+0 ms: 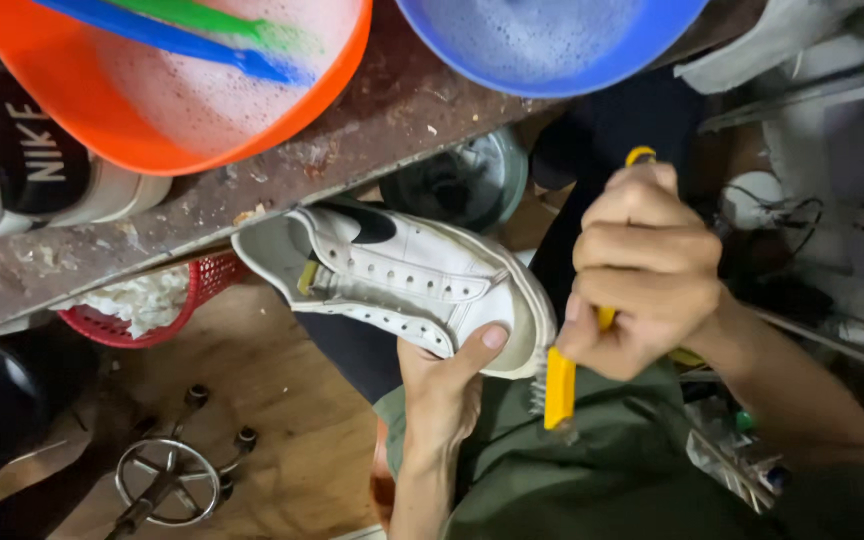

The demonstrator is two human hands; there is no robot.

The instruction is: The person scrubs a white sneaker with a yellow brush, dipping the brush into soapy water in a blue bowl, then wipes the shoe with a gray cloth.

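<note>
Smooth, seemingly leather white shoe (407,280); glossy yellow plastic brush (559,385).

Floor: we see bare wood boards (282,400), light brown and scuffed, at lower left.
Bench: we see a worn, paint-flecked plank (252,190) running across the far side, left to centre.
On the bench: we see an orange basin (102,120) and a blue basin (552,50), both holding suds.
Under the bench: we see a red mesh basket (207,285) of white wadding.
Near left: we see a metal stool base (167,480).
Right: we see dim clutter and cables.
</note>
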